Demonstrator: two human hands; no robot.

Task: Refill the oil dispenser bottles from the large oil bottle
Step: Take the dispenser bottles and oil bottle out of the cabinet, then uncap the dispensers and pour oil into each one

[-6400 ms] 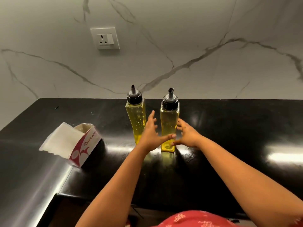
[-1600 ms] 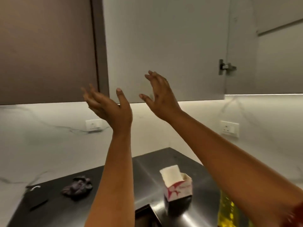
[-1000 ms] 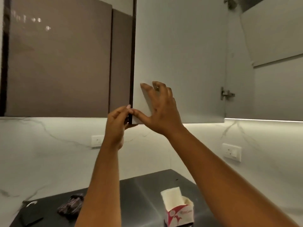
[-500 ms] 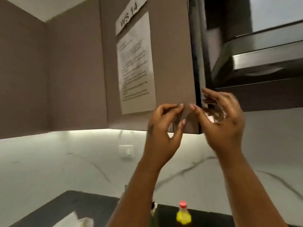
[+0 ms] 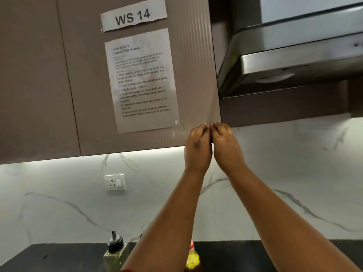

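I am looking up, and both hands are raised to the brown cabinet door (image 5: 192, 75). My left hand (image 5: 198, 148) and my right hand (image 5: 225, 144) touch side by side, with curled fingertips pressed on the door's lower right corner and nothing held in them. Far below on the black counter (image 5: 235, 256) stands one oil dispenser bottle (image 5: 115, 254) with a black pourer top. The large oil bottle (image 5: 193, 257), yellow with a red cap, shows between my forearms. My left arm hides the space between the two bottles.
Two paper sheets are taped to the door, a "WS 14" label (image 5: 133, 16) and a task sheet (image 5: 142, 79). A steel range hood (image 5: 294, 55) juts out at the upper right. A wall socket (image 5: 115, 182) sits on the marble backsplash.
The cabinet door has swung flat and shut. My hands moved from gripping its edge to pressing together on its lower right corner. The view has steadied on the door.
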